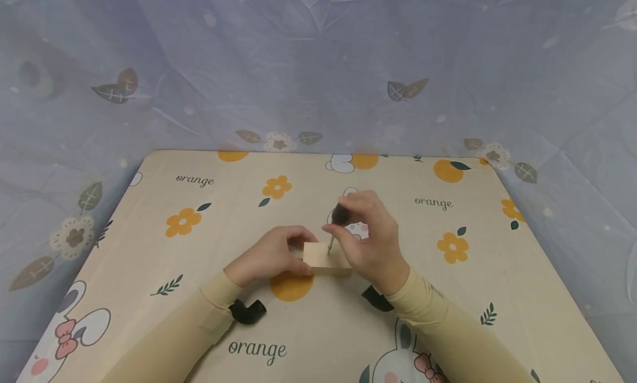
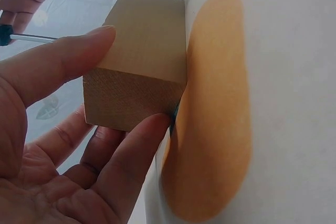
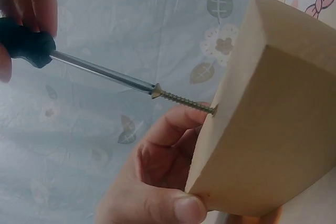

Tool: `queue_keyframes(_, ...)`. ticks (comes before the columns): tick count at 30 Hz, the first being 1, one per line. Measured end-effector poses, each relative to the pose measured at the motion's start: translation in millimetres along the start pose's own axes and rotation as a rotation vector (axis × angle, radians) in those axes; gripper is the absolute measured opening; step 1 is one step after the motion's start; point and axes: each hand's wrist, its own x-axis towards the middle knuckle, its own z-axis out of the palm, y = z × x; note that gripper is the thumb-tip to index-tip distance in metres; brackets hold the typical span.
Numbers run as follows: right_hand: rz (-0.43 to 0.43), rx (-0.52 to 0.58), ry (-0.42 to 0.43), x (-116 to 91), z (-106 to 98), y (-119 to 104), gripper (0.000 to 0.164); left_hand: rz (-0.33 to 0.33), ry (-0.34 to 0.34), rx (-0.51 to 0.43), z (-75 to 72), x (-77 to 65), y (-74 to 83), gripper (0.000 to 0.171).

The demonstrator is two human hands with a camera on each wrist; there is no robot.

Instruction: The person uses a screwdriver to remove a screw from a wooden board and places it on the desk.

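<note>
A pale wooden block (image 1: 316, 254) lies on the table, gripped at its left end by my left hand (image 1: 273, 256), thumb on the near side and fingers round the far side. My right hand (image 1: 375, 242) holds a screwdriver (image 3: 100, 71) by its dark green handle (image 3: 26, 43), above the block. The metal shaft meets the head of a brass-coloured screw (image 3: 184, 102). The screw's point is in the top face of the block, with most of its thread showing. In the left wrist view the block (image 2: 144, 40) stands between thumb and fingers.
A tablecloth (image 1: 224, 206) printed with oranges, flowers and rabbits covers the table. Dark straps (image 1: 247, 312) show at both wrists. Behind and on both sides hangs a grey-blue patterned curtain (image 1: 318, 68).
</note>
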Motion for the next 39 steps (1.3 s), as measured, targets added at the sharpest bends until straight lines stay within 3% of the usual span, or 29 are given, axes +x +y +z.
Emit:
queue_keyframes(9, 0.009, 0.090, -0.024, -0.1, -0.4, -5.5, 0.042, 0.028, -0.005, 0.000, -1.2, 0.5, 0.6, 0.042)
queue_keyframes(19, 0.029, 0.095, -0.087, 1.8, -0.7, -3.7, 0.041, 0.028, -0.007, 0.008, -2.3, 0.8, 0.5, 0.042)
queue_keyframes(29, -0.030, 0.020, -0.007, 0.0, 0.3, 3.5, 0.045, 0.016, -0.005, 0.019, -0.7, 0.6, -2.1, 0.042)
queue_keyframes(34, -0.052, 0.034, 0.025, -0.3, 1.3, 2.2, 0.046, 0.016, -0.002, 0.012, -1.3, 0.8, -1.3, 0.042)
queue_keyframes(39, -0.027, 0.082, 0.003, -1.5, 2.3, 0.4, 0.044, 0.014, 0.001, 0.018, -1.3, 1.1, -1.7, 0.042)
